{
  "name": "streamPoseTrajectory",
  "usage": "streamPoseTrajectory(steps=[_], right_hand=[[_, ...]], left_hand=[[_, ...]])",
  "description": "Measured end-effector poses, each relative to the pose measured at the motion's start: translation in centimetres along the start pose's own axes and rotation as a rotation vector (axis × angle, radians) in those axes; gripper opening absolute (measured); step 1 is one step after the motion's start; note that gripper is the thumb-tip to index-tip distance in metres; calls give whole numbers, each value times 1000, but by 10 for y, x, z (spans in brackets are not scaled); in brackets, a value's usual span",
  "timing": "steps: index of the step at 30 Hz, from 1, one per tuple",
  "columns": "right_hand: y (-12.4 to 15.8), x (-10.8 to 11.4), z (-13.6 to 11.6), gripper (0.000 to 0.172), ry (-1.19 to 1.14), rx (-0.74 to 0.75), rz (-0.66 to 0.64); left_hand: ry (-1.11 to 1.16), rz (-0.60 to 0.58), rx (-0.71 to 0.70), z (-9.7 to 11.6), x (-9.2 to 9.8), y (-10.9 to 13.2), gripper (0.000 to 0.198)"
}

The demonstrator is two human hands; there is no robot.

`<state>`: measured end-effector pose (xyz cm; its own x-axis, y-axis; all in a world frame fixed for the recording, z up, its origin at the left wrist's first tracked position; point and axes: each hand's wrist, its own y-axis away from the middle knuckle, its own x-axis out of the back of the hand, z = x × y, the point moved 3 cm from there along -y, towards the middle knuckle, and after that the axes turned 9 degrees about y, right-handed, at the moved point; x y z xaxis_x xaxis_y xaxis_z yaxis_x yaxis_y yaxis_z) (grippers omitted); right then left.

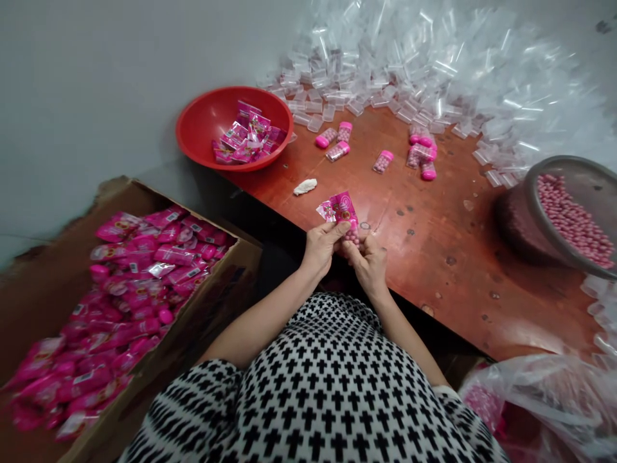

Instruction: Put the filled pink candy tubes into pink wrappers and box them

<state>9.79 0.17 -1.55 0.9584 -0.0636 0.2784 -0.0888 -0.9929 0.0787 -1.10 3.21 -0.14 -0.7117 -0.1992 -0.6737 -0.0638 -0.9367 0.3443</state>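
Note:
Just over the table's near edge, my left hand (320, 247) pinches a shiny pink printed wrapper (344, 204) between thumb and fingers. My right hand (370, 265) grips the lower end of a small clear bottle (352, 235) filled with pink candy balls. Bottle and wrapper touch and overlap; whether the bottle's top is inside the wrapper, I cannot tell. Beyond the hands lies a white crumpled lump (305, 186). Filled bottles with pink caps, such as one standing alone (382, 161), lie farther back on the table.
A red bowl (193, 138) of pink wrappers sits at the back left. At the left, a cardboard box (48, 257) holds many wrapped bottles. Empty clear containers (414, 58) are heaped at the back. On the right stand a bucket (525, 212) of pink balls and a plastic bag (554, 392).

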Motion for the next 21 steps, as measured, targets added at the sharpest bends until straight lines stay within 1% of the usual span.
streamPoseTrajectory(steps=[3, 4, 6, 12, 16, 18, 21], right_hand=[[1, -5, 3, 27, -190, -102, -59], [1, -8, 3, 29, -261, -148, -109], [1, -10, 3, 30, -331, -186, -145], [3, -9, 0, 27, -203, -98, -92], [5, -10, -1, 26, -83, -61, -65], [6, -9, -2, 25, -14, -28, -51], [6, -8, -3, 24, 23, 8, -64]], left_hand=[[-40, 17, -29, -3, 2, 5, 40], [-49, 13, -30, -4, 3, 6, 39], [-48, -3, -14, -4, 6, 7, 39], [55, -9, 7, 1, 12, 2, 47], [-26, -12, 18, 2, 11, -4, 44], [-51, -19, 50, 4, 11, -8, 41], [-68, -108, 160, 8, 13, -15, 37]])
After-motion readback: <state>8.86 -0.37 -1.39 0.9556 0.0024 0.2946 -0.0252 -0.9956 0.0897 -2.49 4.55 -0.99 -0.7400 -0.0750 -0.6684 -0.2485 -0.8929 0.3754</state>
